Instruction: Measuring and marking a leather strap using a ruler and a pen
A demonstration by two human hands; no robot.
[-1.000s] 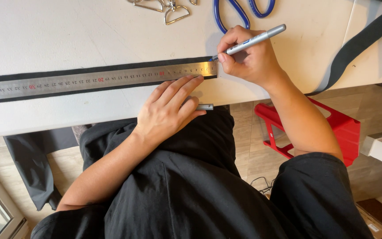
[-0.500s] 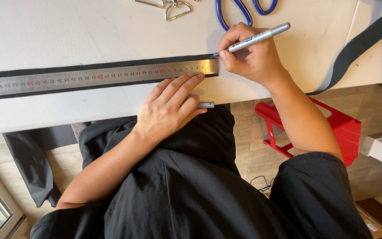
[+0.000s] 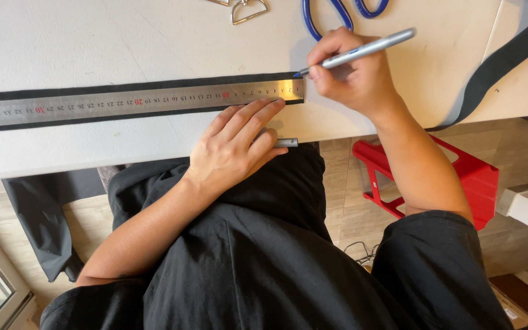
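Observation:
A long steel ruler (image 3: 123,102) lies across the white table (image 3: 93,43) on top of a black fabric strap (image 3: 93,87) whose edges show above and below it. My left hand (image 3: 236,146) rests flat near the ruler's right end, fingertips touching its lower edge, and a small silver pen cap (image 3: 287,142) shows under the fingers. My right hand (image 3: 352,73) grips a silver pen (image 3: 362,50), its tip at the ruler's right end on the strap.
Blue-handled scissors (image 3: 337,9) and metal D-rings (image 3: 249,9) lie at the table's far edge. Another black strap (image 3: 502,61) runs off the right side. A red stool (image 3: 459,177) stands on the wooden floor at the right.
The view has shifted slightly. Both hands stay in place, with the pen tip still at the ruler's right end.

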